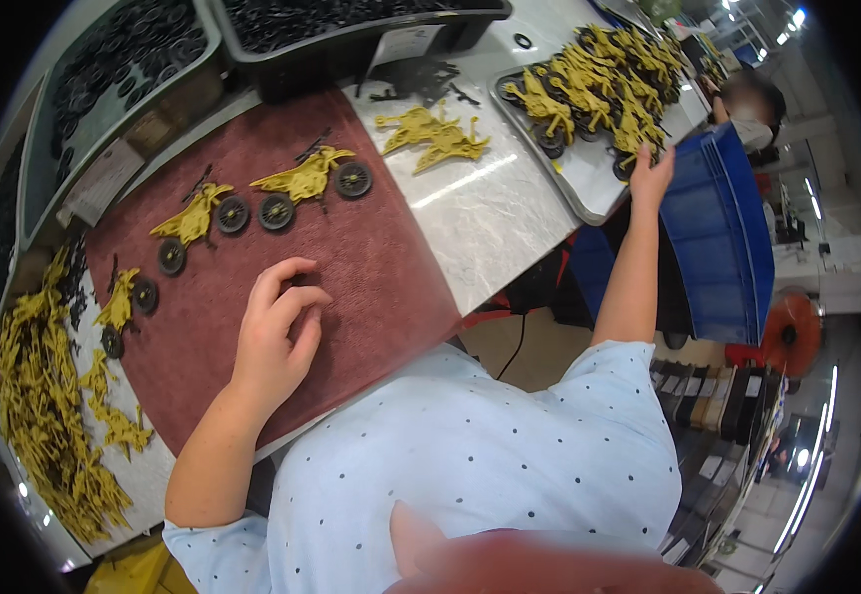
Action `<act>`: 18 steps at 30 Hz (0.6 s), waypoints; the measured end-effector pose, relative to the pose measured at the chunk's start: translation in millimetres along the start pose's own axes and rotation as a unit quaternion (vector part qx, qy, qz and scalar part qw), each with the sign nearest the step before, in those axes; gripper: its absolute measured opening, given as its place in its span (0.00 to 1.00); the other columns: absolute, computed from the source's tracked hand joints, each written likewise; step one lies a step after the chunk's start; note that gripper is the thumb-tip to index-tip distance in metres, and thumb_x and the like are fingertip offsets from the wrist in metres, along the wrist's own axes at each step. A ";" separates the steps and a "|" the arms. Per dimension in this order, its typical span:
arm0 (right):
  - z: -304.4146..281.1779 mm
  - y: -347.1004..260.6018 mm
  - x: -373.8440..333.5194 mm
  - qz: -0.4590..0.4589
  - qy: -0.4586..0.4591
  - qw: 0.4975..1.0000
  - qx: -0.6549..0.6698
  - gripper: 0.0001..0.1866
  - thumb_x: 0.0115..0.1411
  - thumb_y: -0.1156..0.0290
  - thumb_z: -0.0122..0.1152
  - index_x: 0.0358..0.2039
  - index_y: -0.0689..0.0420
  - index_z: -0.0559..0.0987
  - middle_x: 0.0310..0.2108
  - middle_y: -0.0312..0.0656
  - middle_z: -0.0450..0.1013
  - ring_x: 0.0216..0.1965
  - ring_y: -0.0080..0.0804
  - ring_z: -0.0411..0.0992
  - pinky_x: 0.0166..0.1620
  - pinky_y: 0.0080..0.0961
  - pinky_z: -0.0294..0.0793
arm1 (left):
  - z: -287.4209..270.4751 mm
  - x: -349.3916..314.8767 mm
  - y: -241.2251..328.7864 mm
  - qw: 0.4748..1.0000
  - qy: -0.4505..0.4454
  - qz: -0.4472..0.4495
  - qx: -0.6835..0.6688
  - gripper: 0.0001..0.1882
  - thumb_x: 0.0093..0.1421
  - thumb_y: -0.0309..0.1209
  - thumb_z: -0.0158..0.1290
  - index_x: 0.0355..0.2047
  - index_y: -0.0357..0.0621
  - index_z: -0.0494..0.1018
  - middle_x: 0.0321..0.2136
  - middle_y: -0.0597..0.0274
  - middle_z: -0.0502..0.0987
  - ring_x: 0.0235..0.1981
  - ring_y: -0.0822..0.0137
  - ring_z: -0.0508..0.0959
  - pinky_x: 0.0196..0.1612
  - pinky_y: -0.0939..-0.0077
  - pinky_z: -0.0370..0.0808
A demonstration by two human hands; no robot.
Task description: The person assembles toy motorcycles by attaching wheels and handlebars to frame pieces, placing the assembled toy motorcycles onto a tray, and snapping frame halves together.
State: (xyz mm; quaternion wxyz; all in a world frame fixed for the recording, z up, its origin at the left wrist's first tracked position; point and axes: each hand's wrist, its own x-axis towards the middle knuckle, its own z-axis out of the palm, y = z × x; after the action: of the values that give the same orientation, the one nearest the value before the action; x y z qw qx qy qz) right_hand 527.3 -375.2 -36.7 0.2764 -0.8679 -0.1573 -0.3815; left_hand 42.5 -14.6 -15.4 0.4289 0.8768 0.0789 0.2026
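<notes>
My left hand (277, 332) hovers above a dark red cloth (381, 247), empty, fingers loosely bent and apart. Three toy motorcycles lie on the cloth, each with a yellow body and black wheels: one near the top (304, 180), one left of it (191, 220), one at the left edge (117, 309). Stretched out to the right, my right hand (651, 176) is at the rim of a pale tray (594, 210). Its fingers look apart, beside a heap of yellow toy motorcycles (589, 89); whether they touch one is unclear.
Yellow body parts are heaped (45, 416) at the left, with two more (430, 137) on the pale tabletop. Bins of black wheels (134, 69) and black parts (332, 25) stand at the back. A blue crate (717, 233) is by my right arm. Another person (752, 104) sits beyond.
</notes>
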 end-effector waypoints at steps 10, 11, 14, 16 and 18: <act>-71.4 -240.2 -53.9 -0.158 0.021 0.913 0.376 0.16 0.62 0.83 0.49 0.51 0.66 0.69 0.54 0.50 0.66 0.55 0.39 0.67 0.58 0.31 0.65 | 3.2 -3.1 -2.4 0.983 -0.034 0.107 0.142 0.14 0.49 0.21 0.58 0.37 0.42 0.73 0.48 0.54 0.70 0.53 0.51 0.70 0.52 0.61 0.69; -78.0 -259.7 -66.5 -0.197 0.001 0.901 0.386 0.14 0.60 0.85 0.49 0.48 0.66 0.72 0.53 0.50 0.67 0.54 0.40 0.68 0.57 0.32 0.66 | 3.6 -3.4 -0.2 0.983 -0.029 0.096 0.152 0.14 0.49 0.21 0.58 0.37 0.42 0.73 0.48 0.54 0.70 0.53 0.51 0.70 0.52 0.61 0.69; -86.7 -326.1 -95.9 -0.349 -0.138 0.826 0.420 0.13 0.54 0.86 0.51 0.39 0.62 0.78 0.49 0.53 0.69 0.50 0.45 0.70 0.53 0.34 0.70 | -0.1 -7.5 3.1 0.973 -0.062 0.113 0.193 0.13 0.50 0.24 0.57 0.38 0.41 0.73 0.49 0.53 0.70 0.54 0.54 0.70 0.53 0.62 0.70; -88.5 -364.8 -112.2 -0.368 -0.258 0.790 0.417 0.12 0.53 0.83 0.53 0.38 0.60 0.79 0.45 0.51 0.71 0.47 0.46 0.72 0.49 0.31 0.73 | -15.3 -8.5 9.7 0.968 -0.082 0.099 0.213 0.13 0.50 0.24 0.57 0.39 0.41 0.74 0.49 0.53 0.71 0.53 0.53 0.71 0.52 0.62 0.71; -85.3 -385.3 -126.7 -0.354 -0.327 0.772 0.415 0.12 0.53 0.81 0.55 0.38 0.59 0.79 0.43 0.50 0.72 0.45 0.45 0.73 0.47 0.30 0.74 | -36.9 -3.5 18.0 0.965 -0.113 0.072 0.223 0.14 0.50 0.24 0.57 0.39 0.40 0.74 0.47 0.52 0.72 0.51 0.52 0.73 0.51 0.62 0.72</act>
State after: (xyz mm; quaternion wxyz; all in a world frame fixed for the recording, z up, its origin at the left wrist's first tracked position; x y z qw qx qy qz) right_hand 208.1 -126.8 54.4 0.3874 -0.6240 -0.6773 -0.0431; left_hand 23.0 -0.3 18.1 0.2125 0.9710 0.0097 0.1095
